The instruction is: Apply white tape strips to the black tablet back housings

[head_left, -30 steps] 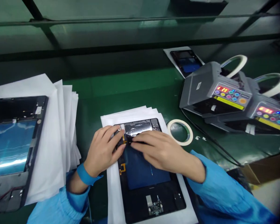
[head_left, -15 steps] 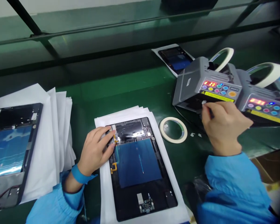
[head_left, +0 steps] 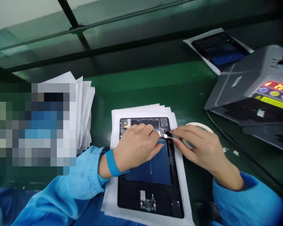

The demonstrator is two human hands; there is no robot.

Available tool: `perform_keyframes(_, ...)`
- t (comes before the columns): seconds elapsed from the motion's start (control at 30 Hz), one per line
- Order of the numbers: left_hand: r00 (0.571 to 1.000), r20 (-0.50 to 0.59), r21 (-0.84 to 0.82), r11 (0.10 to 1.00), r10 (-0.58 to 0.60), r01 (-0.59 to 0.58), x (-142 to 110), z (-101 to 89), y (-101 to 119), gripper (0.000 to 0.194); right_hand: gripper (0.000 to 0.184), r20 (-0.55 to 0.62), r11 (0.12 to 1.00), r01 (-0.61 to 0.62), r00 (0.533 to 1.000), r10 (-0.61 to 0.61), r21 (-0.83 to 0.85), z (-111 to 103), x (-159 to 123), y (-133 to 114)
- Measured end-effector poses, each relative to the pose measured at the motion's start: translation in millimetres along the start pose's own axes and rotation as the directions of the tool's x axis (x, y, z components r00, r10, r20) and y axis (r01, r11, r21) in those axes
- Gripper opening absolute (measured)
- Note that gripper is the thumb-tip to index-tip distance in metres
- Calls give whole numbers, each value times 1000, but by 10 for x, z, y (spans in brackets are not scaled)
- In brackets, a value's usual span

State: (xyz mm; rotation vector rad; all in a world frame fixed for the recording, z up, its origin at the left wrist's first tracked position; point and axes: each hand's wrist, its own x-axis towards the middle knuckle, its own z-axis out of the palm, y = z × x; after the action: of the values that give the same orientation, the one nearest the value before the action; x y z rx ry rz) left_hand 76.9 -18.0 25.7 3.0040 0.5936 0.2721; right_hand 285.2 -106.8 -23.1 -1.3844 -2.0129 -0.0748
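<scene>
An opened tablet (head_left: pixel 153 196) with a blue battery panel (head_left: pixel 141 174) lies on a stack of white sheets (head_left: pixel 122 215). Across its upper part reaches my left hand (head_left: pixel 139 142), fingers curled in near the top right of the panel; whatever they grip is hidden. Thumb and fingers of my right hand (head_left: pixel 199 146) pinch together at the tablet's upper right edge. Between them is a small white strip of tape (head_left: pixel 168 136), close against the tablet's parts. Partly behind this hand sits a roll of tape (head_left: pixel 204 126).
At the right stands a grey tape dispenser (head_left: pixel 240 78) with a lit red display and a white tape piece (head_left: pixel 260 113) at its front. Small tape scraps (head_left: pixel 235 153) and a black cable (head_left: pixel 228 136) lie nearby. Another tablet (head_left: pixel 221 50) is behind; white sheets (head_left: pixel 83 110) are stacked left.
My right hand has moved left from the tape dispenser to the tablet with a tape strip. My left hand has shifted right over the tablet, fingers more curled. The view has turned right.
</scene>
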Motion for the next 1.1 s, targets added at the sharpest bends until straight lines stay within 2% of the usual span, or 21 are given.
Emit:
perform_keyframes(0.17,997,26,11,998,-66,66,139,137,109,26,19,10,1000,14,1000,-14,2,19,-78,12)
perform_keyframes(0.37,994,31,-8,994,-105,105,167,183,145,22,20,12,1000,-22,1000,22,-5,19,-69,3)
perform_keyframes(0.77,997,-29,-131,989,-73,68,151,217,127,30,21,21,999,-22,1000,23,-47,23,-61,-6)
perform_keyframes(0.97,996,-57,-125,991,-61,54,147,257,126,31,25,74,994,-16,997,24,-109,22,-68,-18)
perform_keyframes(1.1,999,-27,-111,993,-42,39,148,260,122,32,30,127,980,-11,991,37,-199,17,-71,-56)
